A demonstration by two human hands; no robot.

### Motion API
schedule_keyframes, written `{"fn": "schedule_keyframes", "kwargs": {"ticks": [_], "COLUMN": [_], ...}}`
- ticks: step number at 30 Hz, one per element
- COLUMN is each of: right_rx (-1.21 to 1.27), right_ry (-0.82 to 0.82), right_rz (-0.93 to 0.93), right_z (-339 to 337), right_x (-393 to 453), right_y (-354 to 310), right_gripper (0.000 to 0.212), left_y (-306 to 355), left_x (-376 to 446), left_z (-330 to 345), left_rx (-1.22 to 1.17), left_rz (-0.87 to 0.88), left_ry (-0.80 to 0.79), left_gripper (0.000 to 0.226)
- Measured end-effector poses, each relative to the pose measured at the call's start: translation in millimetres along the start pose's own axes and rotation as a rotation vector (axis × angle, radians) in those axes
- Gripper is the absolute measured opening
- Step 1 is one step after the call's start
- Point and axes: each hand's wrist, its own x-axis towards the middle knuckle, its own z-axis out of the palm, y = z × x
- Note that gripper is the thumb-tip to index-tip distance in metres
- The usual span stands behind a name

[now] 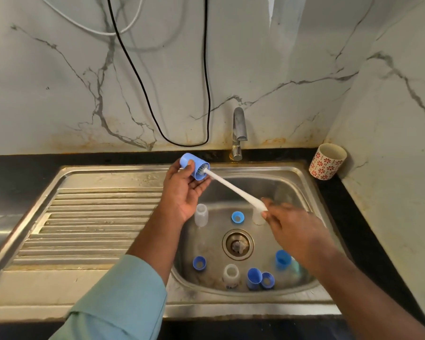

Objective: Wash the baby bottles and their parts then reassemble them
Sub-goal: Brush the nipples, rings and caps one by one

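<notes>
Now, left hand (182,192): holds blue cap (193,166) above the sink (302,173).
Right hand (292,224): grips brush (233,188), bristles inside cap.
Risk: a hard push could knock the cap loose onto the bottles (201,214) below.

A blue cap (193,165) is showing against a white brush handle (233,187). A cream cup (327,161) is showing red flowers. White marble wall (59,94) is carrying grey veins. The sleeve (118,300) is looking pale teal; the tabletop (15,165), black.
</notes>
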Motion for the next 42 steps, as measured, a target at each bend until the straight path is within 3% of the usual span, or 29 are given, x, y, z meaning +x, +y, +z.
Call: {"fn": "schedule_keyframes", "kwargs": {"ticks": [2,4,6,8,11,14,16,19,21,24,28,31,33,35,37,38,40,42], "right_rx": [0.436,0.866,0.980,0.932,0.733,0.299,0.153,0.231,0.347,0.342,0.221,0.072,0.030,0.052,0.194,0.383,0.952,1.538], "right_ry": [-0.102,-0.184,-0.207,-0.172,-0.044,0.046,0.059,0.076,0.113,0.130,0.110,0.101,0.053,0.026,0.018,0.009,-0.142,-0.430], "right_rz": [0.078,0.170,0.206,0.201,0.146,0.019,-0.047,-0.074,-0.059,-0.044,-0.051,-0.034,-0.045,-0.057,-0.069,-0.057,0.098,0.227], "right_z": [-1.0,-3.6,-8.1,-7.9,-3.5,-3.8,-2.9,-0.6,2.9,6.5,3.1,-0.6,0.4,5.3,7.0,7.3,5.1,-0.9], "right_x": [-2.5,-7.7,-9.0,-7.1,-6.1,-7.0,-7.5,-9.2,-11.1,-13.5,-19.0,-20.5,-21.4,-22.9,-22.8,-23.2,-24.7,-29.0], "right_y": [-6.7,-13.6,-16.7,-17.2,-15.6,-16.9,-17.4,-14.5,-10.2,-6.2,-8.1,-16.7,-22.9,-27.0,-25.1,-22.8,-14.3,-10.8], "right_gripper": [0.017,0.018,0.017,0.019,0.017,0.031,0.040,0.038,0.031,0.029,0.040,0.039,0.041,0.046,0.040,0.033,0.024,0.026], "left_y": [2.2,8.4,15.9,24.1,36.9,43.6,43.6,45.3,46.4,42.8,49.0,54.7,54.7,51.9,48.7,47.6,46.6,43.9], "left_x": [-0.9,0.0,1.4,5.2,5.9,4.4,6.9,7.4,6.3,7.2,7.6,0.1,-3.1,-3.4,0.0,1.8,3.5,1.6], "left_z": [-0.8,-2.2,-1.4,-0.7,2.0,15.5,22.2,23.1,15.8,9.6,8.6,20.1,33.0,44.1,49.6,50.8,50.9,51.4], "left_rx": [-0.024,-0.064,-0.066,-0.015,0.107,0.239,0.305,0.207,0.059,0.203,0.223,0.213,0.235,0.292,0.286,0.257,0.132,-0.025], "left_rz": [-0.017,-0.002,-0.007,-0.035,-0.084,-0.042,0.017,-0.011,-0.071,-0.039,-0.015,-0.141,-0.221,-0.209,-0.169,-0.159,-0.134,-0.113], "left_ry": [-0.085,-0.202,-0.291,-0.310,-0.192,0.013,0.037,-0.075,-0.185,-0.083,0.002,-0.019,-0.022,0.040,0.087,0.082,0.027,-0.047], "left_gripper": [0.046,0.054,0.056,0.045,0.029,0.046,0.041,0.028,0.044,0.056,0.015,0.021,0.041,0.046,0.034,0.029,0.022,0.022]}}
